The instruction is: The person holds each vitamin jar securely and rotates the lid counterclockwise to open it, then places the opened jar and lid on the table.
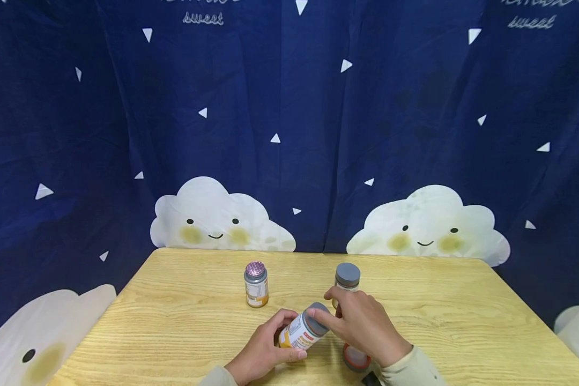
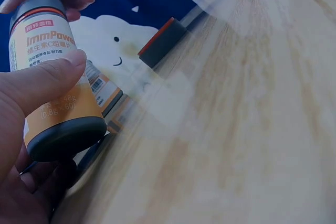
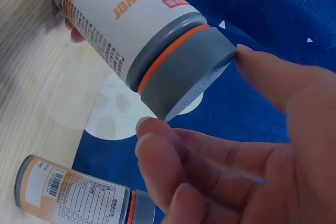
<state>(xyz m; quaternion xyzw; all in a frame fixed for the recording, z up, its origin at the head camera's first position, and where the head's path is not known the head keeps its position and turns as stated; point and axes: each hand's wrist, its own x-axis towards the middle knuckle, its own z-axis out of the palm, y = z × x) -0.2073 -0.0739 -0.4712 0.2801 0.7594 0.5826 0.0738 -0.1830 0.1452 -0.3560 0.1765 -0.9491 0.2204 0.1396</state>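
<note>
My left hand (image 1: 265,346) grips a white-and-orange vitamin tablet bottle (image 1: 296,335), tilted, its label facing the thumb in the left wrist view. Its grey cap (image 3: 184,72) is on, with an orange ring under it. Thumb and fingertips of my right hand (image 1: 364,324) pinch the cap's rim from two sides in the right wrist view. Behind that hand stands a second capped bottle (image 1: 347,274), partly hidden. A loose cap (image 1: 356,358) with a red-orange rim lies on the table beside my right wrist, inner side up.
A third bottle (image 1: 257,287) without its cap stands at the back left, with a shiny purple foil seal (image 1: 254,269) over its mouth. The wooden table (image 1: 173,316) ends at a dark blue curtain (image 1: 309,107) printed with clouds and triangles.
</note>
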